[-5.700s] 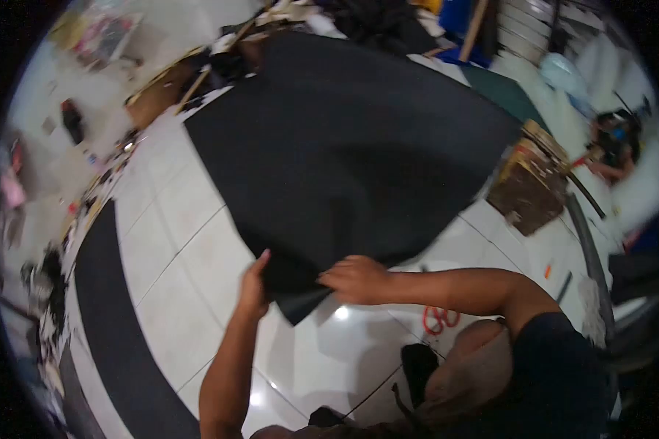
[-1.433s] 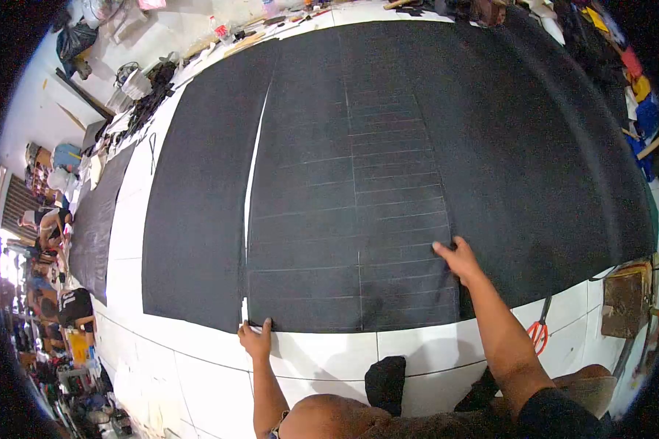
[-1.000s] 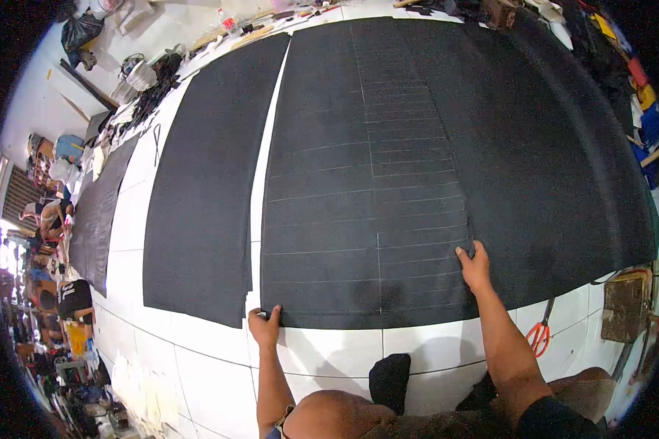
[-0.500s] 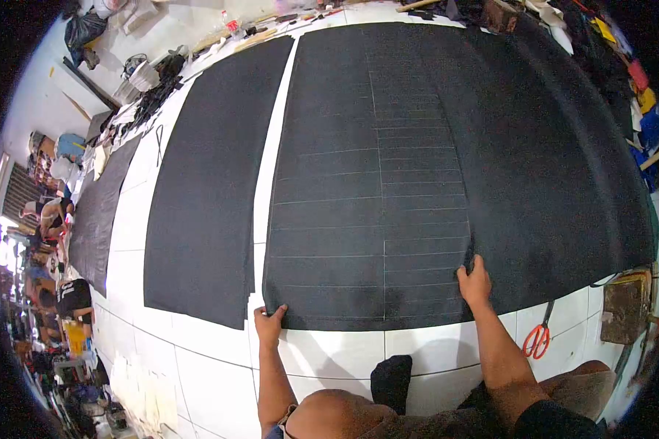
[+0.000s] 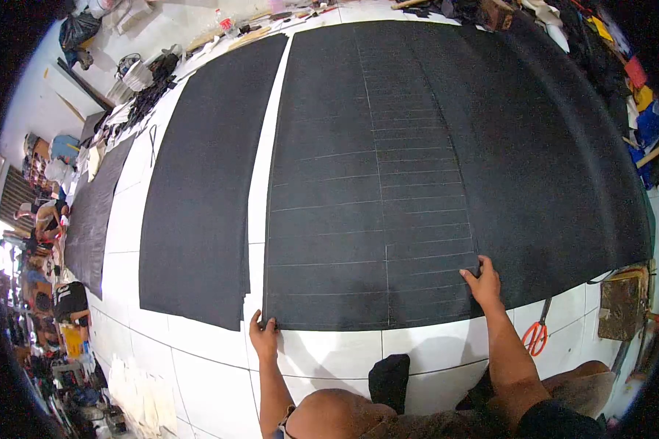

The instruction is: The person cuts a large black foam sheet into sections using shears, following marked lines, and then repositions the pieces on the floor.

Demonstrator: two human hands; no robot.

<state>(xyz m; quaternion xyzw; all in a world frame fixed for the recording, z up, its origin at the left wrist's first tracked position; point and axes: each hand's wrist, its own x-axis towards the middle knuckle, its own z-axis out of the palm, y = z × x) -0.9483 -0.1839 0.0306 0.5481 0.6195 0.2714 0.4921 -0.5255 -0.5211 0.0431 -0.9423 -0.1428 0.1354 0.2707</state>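
A large black sheet (image 5: 326, 219) ruled with thin pale lines lies on the floor, over or against more black material (image 5: 549, 190) at its right. My left hand (image 5: 264, 338) is at its near left corner, thumb and fingers closed about the edge. Along the right edge, near the front, my right hand (image 5: 485, 285) rests with thumb and forefinger spread apart. Its other fingers are partly hidden. Right of that hand lies a pair of scissors (image 5: 535, 339) with orange handles, blades towards the black material.
Left of a white gap lies another black sheet (image 5: 198, 197), then a narrower dark one (image 5: 99, 219). A brown block (image 5: 622, 306) stands at the right. Scraps and a bottle (image 5: 225, 23) line the far wall. People (image 5: 69, 300) sit at far left.
The ruled sheet's lines have shifted slightly nearer, and its front right edge has moved right. My right hand has moved right, my left hand a little left and nearer me.
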